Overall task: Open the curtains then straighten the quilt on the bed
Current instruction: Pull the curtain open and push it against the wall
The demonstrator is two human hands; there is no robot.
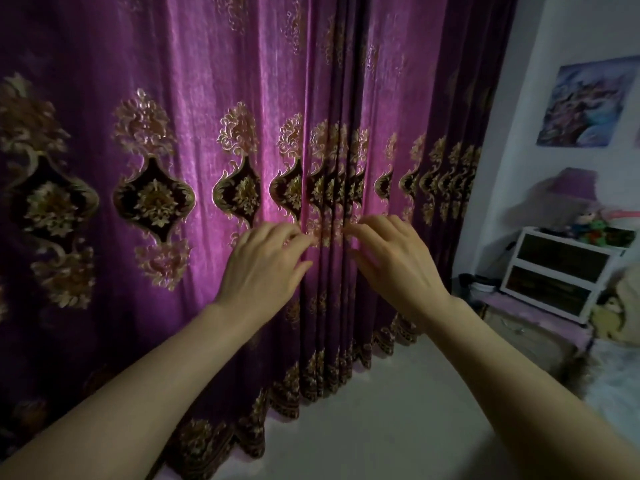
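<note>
Curtains [166, 109]: hung closed, bunched thickly at the middle.
Left hand [265, 268]: held at the curtains' bunched middle, on its left; fingers slightly spread, nothing gripped.
Right hand [394, 261]: held at the curtains' middle, on its right; fingers spread, fingertips touching cloth.

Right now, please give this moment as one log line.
curtains: closed | left hand: open, at their middle | right hand: open, at their middle

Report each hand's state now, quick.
Left hand: open, fingertips at the middle folds of the curtains, no grip yet.
Right hand: open, fingertips at the same folds, no grip yet.
</note>
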